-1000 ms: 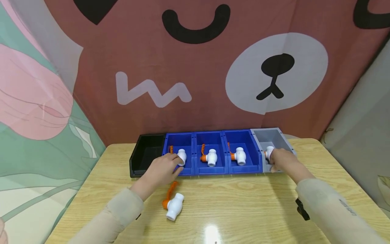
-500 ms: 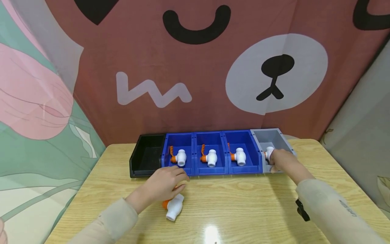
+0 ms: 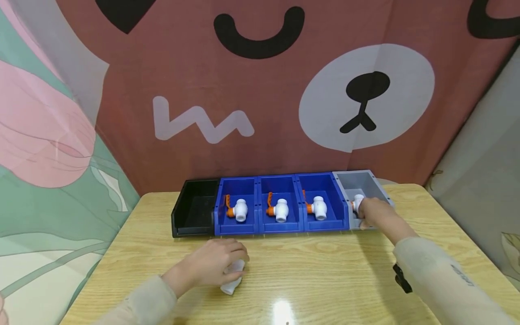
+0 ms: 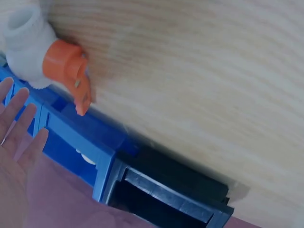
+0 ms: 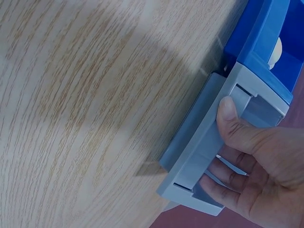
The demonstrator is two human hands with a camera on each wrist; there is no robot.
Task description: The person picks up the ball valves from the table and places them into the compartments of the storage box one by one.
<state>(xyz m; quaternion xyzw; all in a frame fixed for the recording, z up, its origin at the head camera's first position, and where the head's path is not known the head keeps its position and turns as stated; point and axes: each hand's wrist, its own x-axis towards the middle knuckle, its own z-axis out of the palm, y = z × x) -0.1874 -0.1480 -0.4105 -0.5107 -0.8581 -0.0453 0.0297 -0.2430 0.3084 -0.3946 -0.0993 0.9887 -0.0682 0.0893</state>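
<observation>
A white ball valve (image 3: 229, 287) with an orange handle (image 4: 81, 95) lies on the table. My left hand (image 3: 213, 264) hovers over it in the head view, covering its orange side. The left wrist view shows the fingers fairly straight, with a gap between them and the valve. On the right, my right hand (image 3: 375, 213) reaches into the grey bin (image 5: 202, 147). Its thumb lies on the bin's front lip while the other fingers curl inside, gripping the front wall. Another white valve (image 3: 357, 202) sits inside that bin beside the hand, partly hidden.
Three blue bins (image 3: 280, 228) stand in a row between the black bin (image 3: 195, 212) and the grey one. Each blue bin holds a white valve (image 3: 241, 210) with an orange handle. Behind the wooden table (image 3: 300, 266) hangs a printed cloth (image 3: 280, 153).
My left hand has drawn back from the left blue bin, toward me and down over the loose valve. The valve in that bin now shows fully. My right hand keeps its place.
</observation>
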